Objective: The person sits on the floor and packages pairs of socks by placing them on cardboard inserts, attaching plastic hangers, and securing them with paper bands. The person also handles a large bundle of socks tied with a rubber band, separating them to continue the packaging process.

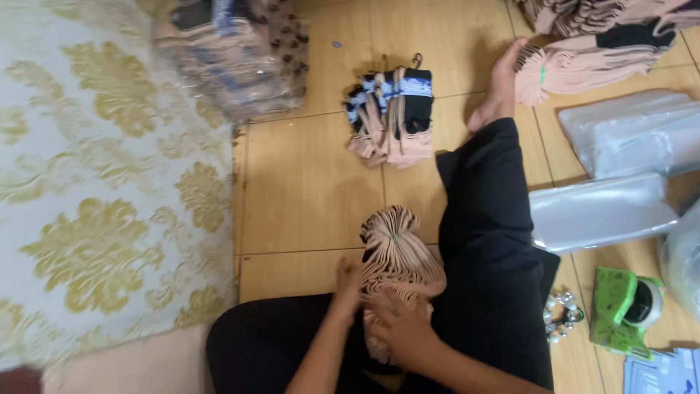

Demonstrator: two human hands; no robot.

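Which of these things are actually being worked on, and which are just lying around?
In hand:
- bundle of pink socks, held by the left hand and right hand

Lying about:
- packed sock bundle with hooks
- wrapped stack
- pink sock piles
- clear plastic bags
- green tape dispenser

Bare floor tiles point(306, 197) ahead, between patterned mat point(109, 182), packed sock bundle point(392, 117) and black-clad leg point(488, 241).

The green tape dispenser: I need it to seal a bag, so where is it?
In the head view, the green tape dispenser lies on the tiled floor at lower right, beside the person's black-clad leg, just below the clear plastic bags.
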